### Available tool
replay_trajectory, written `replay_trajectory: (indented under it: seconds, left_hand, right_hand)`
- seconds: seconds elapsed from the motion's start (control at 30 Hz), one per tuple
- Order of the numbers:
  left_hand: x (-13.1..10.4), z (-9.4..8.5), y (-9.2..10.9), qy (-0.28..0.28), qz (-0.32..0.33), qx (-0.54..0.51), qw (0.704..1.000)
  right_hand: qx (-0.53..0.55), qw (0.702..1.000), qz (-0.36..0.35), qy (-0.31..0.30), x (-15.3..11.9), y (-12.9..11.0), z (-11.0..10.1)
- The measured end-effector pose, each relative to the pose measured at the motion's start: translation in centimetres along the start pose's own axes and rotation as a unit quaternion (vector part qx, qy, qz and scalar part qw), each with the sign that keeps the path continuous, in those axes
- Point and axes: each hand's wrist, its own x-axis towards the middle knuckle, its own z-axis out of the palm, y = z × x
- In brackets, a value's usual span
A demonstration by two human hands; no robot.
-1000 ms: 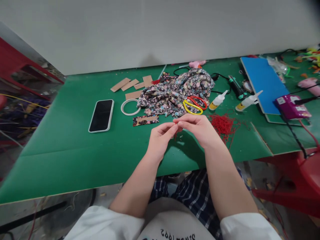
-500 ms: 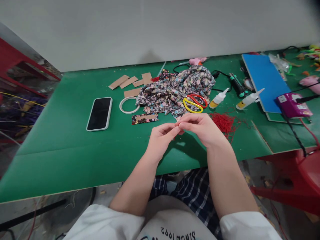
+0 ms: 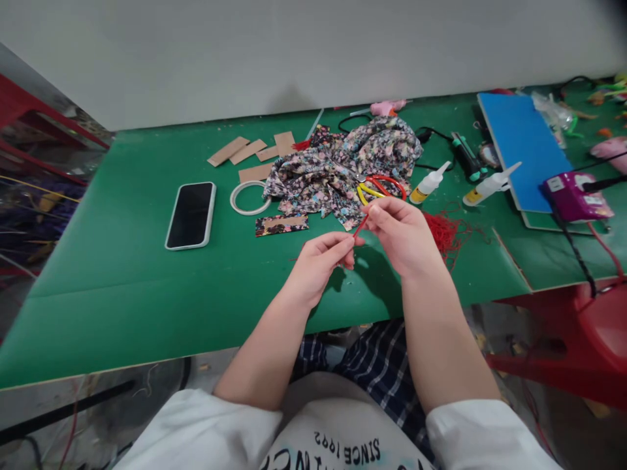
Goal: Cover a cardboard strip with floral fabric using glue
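A short length of red thread (image 3: 361, 226) runs between my two hands above the green table. My left hand (image 3: 321, 264) pinches its lower end, with fingers closed. At the upper end, my right hand (image 3: 398, 234) grips it between thumb and fingertips. Behind the hands lies crumpled floral fabric (image 3: 337, 166), with yellow-and-red-handled scissors (image 3: 379, 188) on its front edge. A heap of red threads (image 3: 443, 235) rests just right of my right hand. To the left is a small card edged with floral fabric (image 3: 281, 225).
Left on the table (image 3: 122, 274) are a phone (image 3: 191, 215), a tape roll (image 3: 235, 199) and several cardboard pieces (image 3: 228, 151). Two glue bottles (image 3: 428, 186), a blue board (image 3: 522, 150) and a purple device with cables (image 3: 575, 196) stand right. A red stool (image 3: 597, 326) is beside the table.
My hands have moved apart from fingertip contact, the right one going up and rightward. The red thread now shows stretched between them. The view has shifted slightly.
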Motion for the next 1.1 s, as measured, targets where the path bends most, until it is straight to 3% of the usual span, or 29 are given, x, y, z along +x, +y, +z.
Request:
replay_trajectory:
  seconds: [0.17,0.33,0.57,0.73,0.97,1.1]
  left_hand:
    - [0.1,-0.4,-0.3,0.007,-0.048,-0.016,0.999]
    - [-0.2,-0.7,-0.2,-0.008,-0.093,-0.050,0.994]
    - [-1.0,-1.6,-0.1,-0.002,-0.103,-0.048,0.994]
    - [-1.5,-2.0,-0.1,0.032,-0.100,0.023,0.994]
    - [-1.9,-2.8,0.3,0.046,-0.072,0.134,0.987]
    - [-2.0,-4.0,0.9,0.050,-0.062,0.199,0.977]
  right_hand:
    - [0.044,0.997,-0.011,0.055,0.4,-0.3,-0.7]
    - [0.051,0.996,-0.009,0.067,0.5,-0.3,-1.1]
    - [0.078,0.994,-0.006,0.073,0.6,-0.3,-1.1]
    - [0.077,0.994,-0.002,0.073,0.5,-0.5,-1.2]
    - [0.054,0.990,-0.012,0.133,0.8,-0.6,-1.8]
    - [-0.045,0.988,-0.044,0.143,0.6,-1.0,-2.7]
